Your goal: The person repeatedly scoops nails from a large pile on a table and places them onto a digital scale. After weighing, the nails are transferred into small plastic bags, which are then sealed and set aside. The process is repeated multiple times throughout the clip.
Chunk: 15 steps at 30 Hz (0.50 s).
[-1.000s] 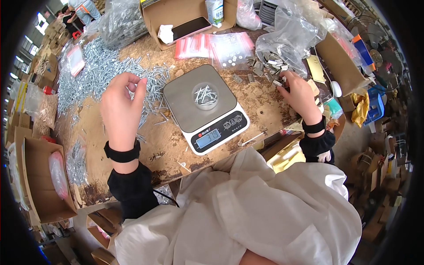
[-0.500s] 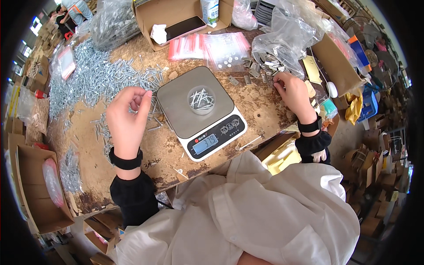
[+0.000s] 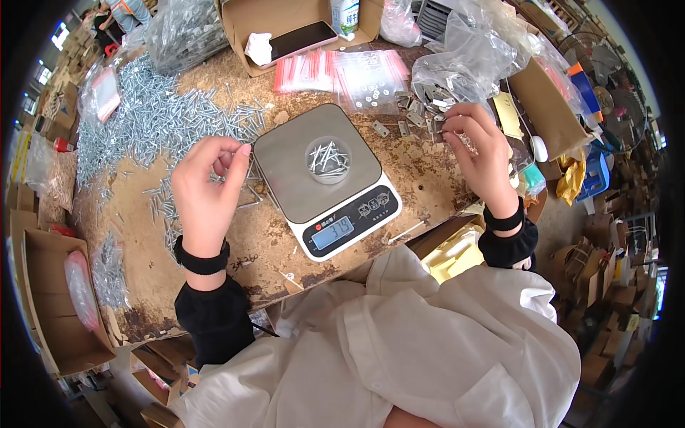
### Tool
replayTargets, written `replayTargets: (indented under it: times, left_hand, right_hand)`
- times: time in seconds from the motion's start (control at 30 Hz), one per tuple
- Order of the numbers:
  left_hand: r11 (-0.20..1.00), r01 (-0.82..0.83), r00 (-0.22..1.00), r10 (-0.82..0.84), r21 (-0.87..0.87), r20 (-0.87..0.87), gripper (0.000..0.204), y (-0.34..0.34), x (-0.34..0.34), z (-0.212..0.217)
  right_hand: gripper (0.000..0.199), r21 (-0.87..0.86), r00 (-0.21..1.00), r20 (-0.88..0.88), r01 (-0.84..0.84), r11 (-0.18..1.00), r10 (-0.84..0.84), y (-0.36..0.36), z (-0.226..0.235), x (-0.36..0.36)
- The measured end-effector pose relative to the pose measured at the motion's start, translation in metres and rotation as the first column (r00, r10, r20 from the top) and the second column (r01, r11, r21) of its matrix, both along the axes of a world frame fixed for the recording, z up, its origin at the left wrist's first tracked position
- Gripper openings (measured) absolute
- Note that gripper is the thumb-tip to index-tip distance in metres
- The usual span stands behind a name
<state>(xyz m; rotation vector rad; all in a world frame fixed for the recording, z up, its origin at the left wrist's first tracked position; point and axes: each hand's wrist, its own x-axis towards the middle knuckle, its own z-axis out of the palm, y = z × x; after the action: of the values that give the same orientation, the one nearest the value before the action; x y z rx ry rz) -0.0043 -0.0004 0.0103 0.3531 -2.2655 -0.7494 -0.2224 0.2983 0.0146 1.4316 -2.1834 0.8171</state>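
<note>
A white kitchen scale [image 3: 285,167] with a metal top and a lit display lies between my hands. On it stands a small clear round cup [image 3: 335,175] with several screws [image 3: 326,155] inside. Left of the scale, my left hand [image 3: 210,185] hovers with thumb and index finger pressed together; whatever they pinch, if anything, is hidden. My right hand [image 3: 481,153] is at the right, fingers curled down beside small metal plates [image 3: 416,114]. Its fingertips meet close to one plate, but their grip is not clear.
A big heap of screws [image 3: 143,107] covers the left rear of the worn wooden table [image 3: 278,260]. Zip bags [image 3: 367,78] lie behind the scale, before a cardboard box [image 3: 239,36] with a phone [image 3: 303,41]. Crumpled clear plastic [image 3: 471,53] and an open carton [image 3: 546,103] stand at right.
My right hand has shifted slightly right and its fingers have loosened a little by the metal plates. My left hand keeps its pinch beside the scale. The view has shifted slightly.
</note>
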Motion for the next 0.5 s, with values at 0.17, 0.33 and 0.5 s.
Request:
replayTargets:
  times: [0.17,0.33,0.5]
  left_hand:
    - [1.0,-0.023,0.998,0.022,-0.012,-0.051,0.01,-0.003,0.001,0.0]
    - [0.999,-0.034,0.998,0.033,-0.014,-0.045,0.01,-0.004,0.001,0.0]
    - [1.0,-0.031,0.999,0.031,0.001,-0.038,0.012,-0.007,0.001,0.001]
  right_hand:
    - [0.02,-0.034,0.956,0.082,-0.281,0.959,0.283,-0.029,0.023,0.021]
    - [0.016,0.04,0.853,0.108,-0.516,0.856,0.51,-0.08,0.036,0.029]
    - [0.014,0.194,0.767,0.18,-0.641,0.742,0.616,-0.118,0.031,0.02]
